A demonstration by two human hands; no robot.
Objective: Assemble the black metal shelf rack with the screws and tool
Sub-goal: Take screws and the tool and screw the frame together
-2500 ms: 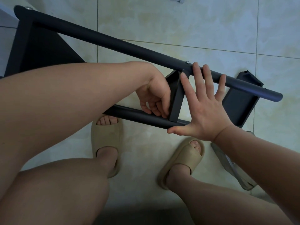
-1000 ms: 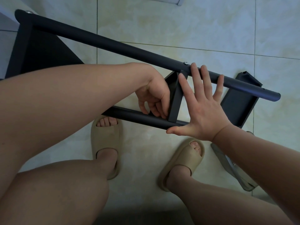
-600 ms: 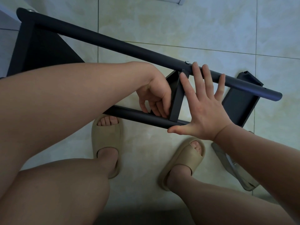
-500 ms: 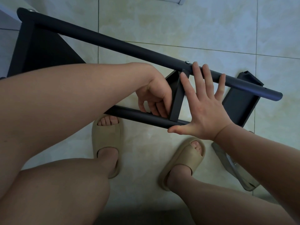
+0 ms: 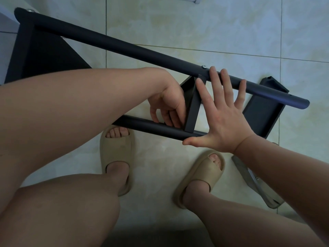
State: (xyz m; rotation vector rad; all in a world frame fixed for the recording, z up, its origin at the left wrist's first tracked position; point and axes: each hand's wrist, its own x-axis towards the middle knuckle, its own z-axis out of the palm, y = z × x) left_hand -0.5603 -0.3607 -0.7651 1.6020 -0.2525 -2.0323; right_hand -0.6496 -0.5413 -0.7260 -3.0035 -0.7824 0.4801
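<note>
Nothing moved: right hand [image 5: 222, 122] stays spread flat, fingertips [image 5: 212, 70] on the far tube [image 5: 267, 92] of the black metal shelf rack [image 5: 124, 49], thumb at the near tube [image 5: 142, 124]. Left hand [image 5: 167, 106] is curled at the cross panel [image 5: 193, 111] joint; can't tell if it pinches anything. Rack lies across pale floor tiles [image 5: 195, 24], beyond beige slippers [image 5: 115, 150].

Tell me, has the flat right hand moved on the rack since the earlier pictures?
No. The right hand stays spread, its fingertips beside the same screw on the upper tube as before.
</note>
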